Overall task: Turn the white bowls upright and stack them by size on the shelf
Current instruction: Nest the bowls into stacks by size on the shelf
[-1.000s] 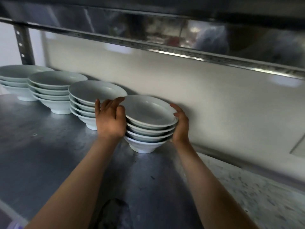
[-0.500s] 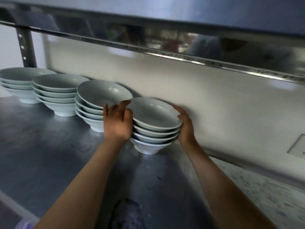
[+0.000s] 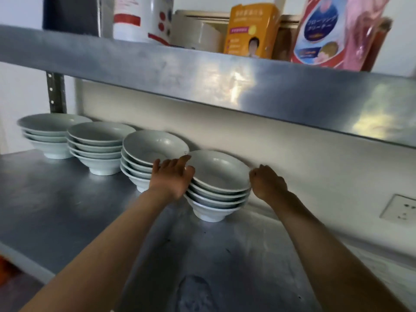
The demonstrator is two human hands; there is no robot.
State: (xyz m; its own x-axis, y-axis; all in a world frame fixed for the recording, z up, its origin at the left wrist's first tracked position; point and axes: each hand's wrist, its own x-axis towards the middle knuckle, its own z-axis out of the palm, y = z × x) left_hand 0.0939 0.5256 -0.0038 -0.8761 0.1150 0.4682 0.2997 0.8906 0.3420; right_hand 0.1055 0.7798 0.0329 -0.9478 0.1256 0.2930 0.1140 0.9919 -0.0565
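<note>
Four stacks of upright white bowls stand in a row along the back of the metal shelf (image 3: 63, 212). The rightmost stack (image 3: 217, 176) holds several bowls and rests on the shelf. My left hand (image 3: 172, 180) lies flat against that stack's left side, fingers stretched over the rim, between it and the third stack (image 3: 153, 146). My right hand (image 3: 266, 183) is at the stack's right side with fingers loosely curled, fingertips just at the top rim. Two more stacks stand to the left, the second stack (image 3: 99, 140) and the far-left stack (image 3: 49, 129).
An upper metal shelf (image 3: 202, 70) hangs low overhead, carrying an orange box (image 3: 249, 30), a pink-and-blue pouch (image 3: 319, 34) and a white canister (image 3: 137, 16). A wall socket (image 3: 398, 209) is on the wall at the right. A shelf upright (image 3: 55, 91) stands at the back left.
The view has tilted up, showing the upper shelf and its goods. Both hands have loosened from a two-sided grip on the rightmost stack; the right hand has drawn slightly away.
</note>
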